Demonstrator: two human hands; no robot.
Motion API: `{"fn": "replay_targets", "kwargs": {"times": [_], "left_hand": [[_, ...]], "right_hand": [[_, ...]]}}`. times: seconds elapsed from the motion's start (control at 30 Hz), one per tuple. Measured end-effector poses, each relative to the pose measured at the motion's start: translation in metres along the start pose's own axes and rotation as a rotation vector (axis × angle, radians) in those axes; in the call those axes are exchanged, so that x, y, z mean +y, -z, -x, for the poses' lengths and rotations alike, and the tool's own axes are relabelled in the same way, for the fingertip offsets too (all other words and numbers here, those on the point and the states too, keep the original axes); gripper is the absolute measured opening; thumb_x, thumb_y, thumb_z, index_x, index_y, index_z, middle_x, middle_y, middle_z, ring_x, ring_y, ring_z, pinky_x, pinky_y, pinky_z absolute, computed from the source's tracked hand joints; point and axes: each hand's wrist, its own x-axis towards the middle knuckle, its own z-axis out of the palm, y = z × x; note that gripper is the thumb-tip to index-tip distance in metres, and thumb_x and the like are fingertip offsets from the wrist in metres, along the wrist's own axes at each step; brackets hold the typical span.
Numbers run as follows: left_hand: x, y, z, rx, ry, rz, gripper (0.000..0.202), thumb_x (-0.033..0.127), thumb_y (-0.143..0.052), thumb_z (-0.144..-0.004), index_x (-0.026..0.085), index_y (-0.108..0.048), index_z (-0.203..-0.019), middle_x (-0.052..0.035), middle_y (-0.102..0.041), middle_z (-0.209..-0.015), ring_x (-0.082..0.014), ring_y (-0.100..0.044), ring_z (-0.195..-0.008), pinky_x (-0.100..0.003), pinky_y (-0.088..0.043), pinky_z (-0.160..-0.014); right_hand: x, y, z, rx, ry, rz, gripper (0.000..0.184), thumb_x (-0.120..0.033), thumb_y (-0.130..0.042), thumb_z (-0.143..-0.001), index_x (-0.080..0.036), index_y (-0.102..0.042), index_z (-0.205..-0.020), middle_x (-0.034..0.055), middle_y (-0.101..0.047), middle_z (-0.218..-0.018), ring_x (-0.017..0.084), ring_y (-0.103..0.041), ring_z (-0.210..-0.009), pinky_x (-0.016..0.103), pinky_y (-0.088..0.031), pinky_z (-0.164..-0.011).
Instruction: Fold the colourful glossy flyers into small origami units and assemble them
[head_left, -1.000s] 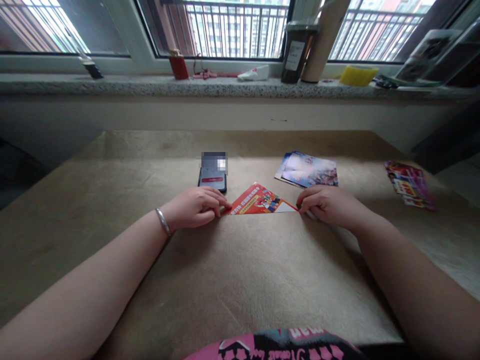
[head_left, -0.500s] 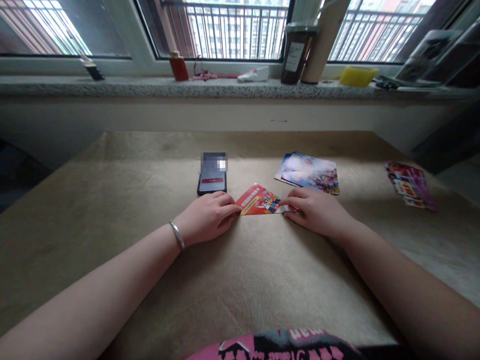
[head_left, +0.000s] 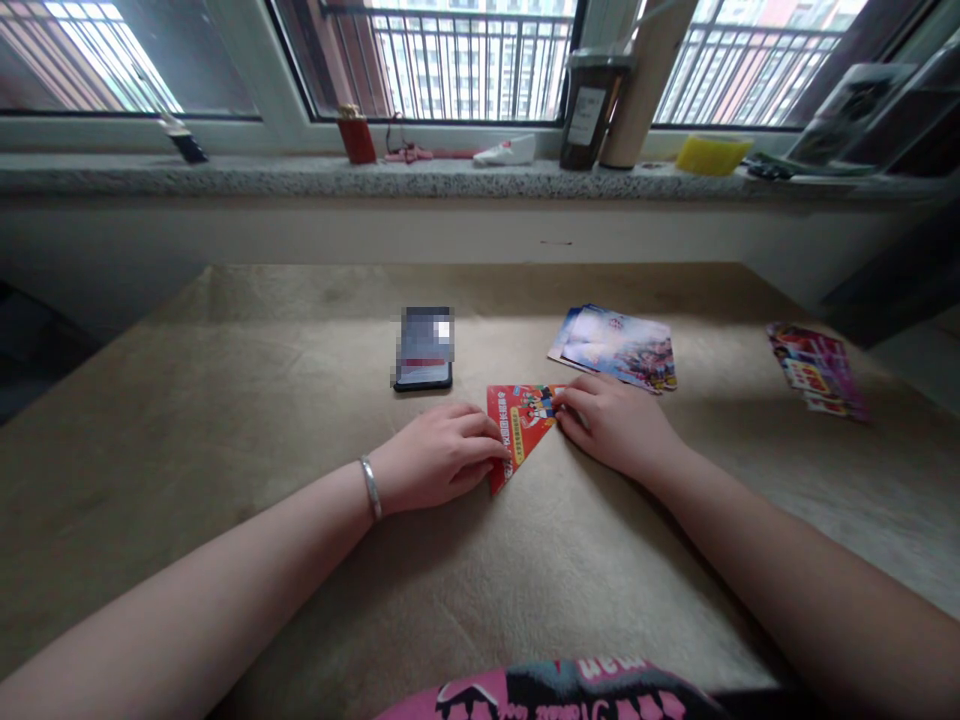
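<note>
A red printed leaflet (head_left: 519, 425), folded into a triangle with a yellow strip and small cartoon figures, lies on the table between my hands. My left hand (head_left: 450, 452), with a silver bangle at the wrist, has its fingers closed on the leaflet's left edge. My right hand (head_left: 611, 415) pinches the right corner, hiding the tip. Just beyond my left hand lies a phone (head_left: 424, 350) with its screen lit and partly blurred out. Behind my right hand is a small stack of bluish picture cards (head_left: 619, 345).
A fanned pile of red and purple cards (head_left: 819, 372) rests near the right side of the table (head_left: 262, 330). Along the stone windowsill (head_left: 285, 180) stand a red bottle (head_left: 355, 136), a dark lidded container (head_left: 592, 110) and a yellow sponge-like block (head_left: 711, 155).
The folded leaflet has turned on the table, so one point now aims toward me and a straight edge faces away. My left hand has shifted slightly right and nearer me with it.
</note>
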Motion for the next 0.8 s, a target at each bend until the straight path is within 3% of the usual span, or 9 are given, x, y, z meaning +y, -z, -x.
{"fn": "replay_targets", "kwargs": {"times": [0.17, 0.33, 0.57, 0.8], "left_hand": [[-0.002, -0.004, 0.001, 0.069, 0.053, -0.036, 0.031, 0.019, -0.048, -0.086, 0.020, -0.059, -0.116, -0.0085, -0.058, -0.122, -0.0220, -0.052, -0.112, -0.038, -0.047, -0.094], [-0.009, -0.010, 0.003, 0.046, 0.144, -0.075, 0.040, 0.027, -0.050, -0.088, 0.022, -0.050, -0.128, -0.0088, -0.047, -0.138, -0.0248, -0.042, -0.127, -0.045, -0.039, -0.105], [-0.009, -0.006, 0.002, 0.038, 0.162, -0.054, 0.036, 0.028, -0.051, -0.088, 0.022, -0.055, -0.123, -0.0084, -0.055, -0.124, -0.0236, -0.048, -0.115, -0.044, -0.042, -0.100], [0.001, -0.010, 0.001, 0.034, 0.229, -0.082, 0.042, 0.034, -0.050, -0.087, 0.022, -0.052, -0.128, -0.0099, -0.054, -0.114, -0.0264, -0.043, -0.113, -0.046, -0.039, -0.102]], "right_hand": [[-0.004, -0.001, -0.002, 0.006, 0.081, -0.111, 0.026, -0.030, -0.046, -0.089, -0.018, -0.066, -0.102, 0.0103, -0.067, -0.105, 0.023, -0.060, -0.097, 0.037, -0.046, -0.084], [-0.002, -0.009, -0.005, -0.001, 0.153, -0.200, 0.035, -0.037, -0.046, -0.091, -0.019, -0.061, -0.117, 0.0089, -0.062, -0.122, 0.026, -0.048, -0.121, 0.047, -0.036, -0.104], [-0.004, -0.013, -0.003, -0.079, 0.113, -0.264, 0.046, -0.042, -0.045, -0.091, -0.019, -0.051, -0.130, 0.0106, -0.047, -0.140, 0.027, -0.040, -0.130, 0.049, -0.032, -0.109], [-0.017, -0.006, 0.001, -0.125, 0.103, -0.388, 0.050, -0.045, -0.056, -0.083, -0.021, -0.054, -0.127, 0.0093, -0.050, -0.137, 0.028, -0.040, -0.130, 0.048, -0.035, -0.107]]}}
